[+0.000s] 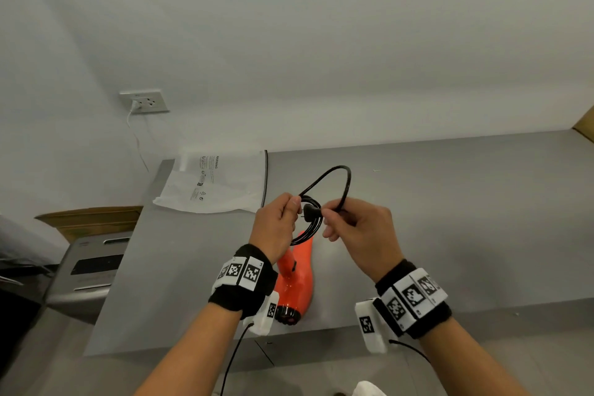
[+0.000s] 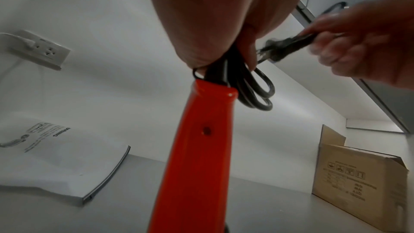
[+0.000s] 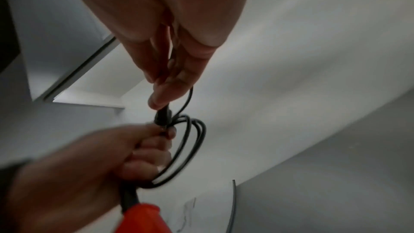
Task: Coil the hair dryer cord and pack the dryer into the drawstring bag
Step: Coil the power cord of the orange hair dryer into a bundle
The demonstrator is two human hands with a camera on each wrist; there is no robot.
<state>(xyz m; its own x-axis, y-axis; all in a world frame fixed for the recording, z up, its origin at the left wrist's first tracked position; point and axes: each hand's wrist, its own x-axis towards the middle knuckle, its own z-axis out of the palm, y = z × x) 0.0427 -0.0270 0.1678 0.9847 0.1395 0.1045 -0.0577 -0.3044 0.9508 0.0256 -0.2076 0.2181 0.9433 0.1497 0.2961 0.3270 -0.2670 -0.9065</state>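
Observation:
An orange hair dryer [image 1: 295,280] lies on the grey table [image 1: 450,219], handle pointing away from me. Its black cord [image 1: 337,177] is wound into loops. My left hand [image 1: 279,222] grips the bundled loops [image 2: 253,91] just above the handle end [image 2: 212,93]. My right hand [image 1: 356,225] pinches the cord right behind the plug [image 1: 310,210], and a free loop arcs up between the two hands. The plug [image 3: 163,118] points at the left hand's fingers [image 3: 147,148]. The white drawstring bag [image 1: 218,183] lies flat at the table's far left corner.
A wall socket [image 1: 144,101] with a white plug and cable sits above the bag. A cardboard box [image 2: 358,180] stands at the table's far right. A grey bin [image 1: 86,273] and more cardboard stand left of the table.

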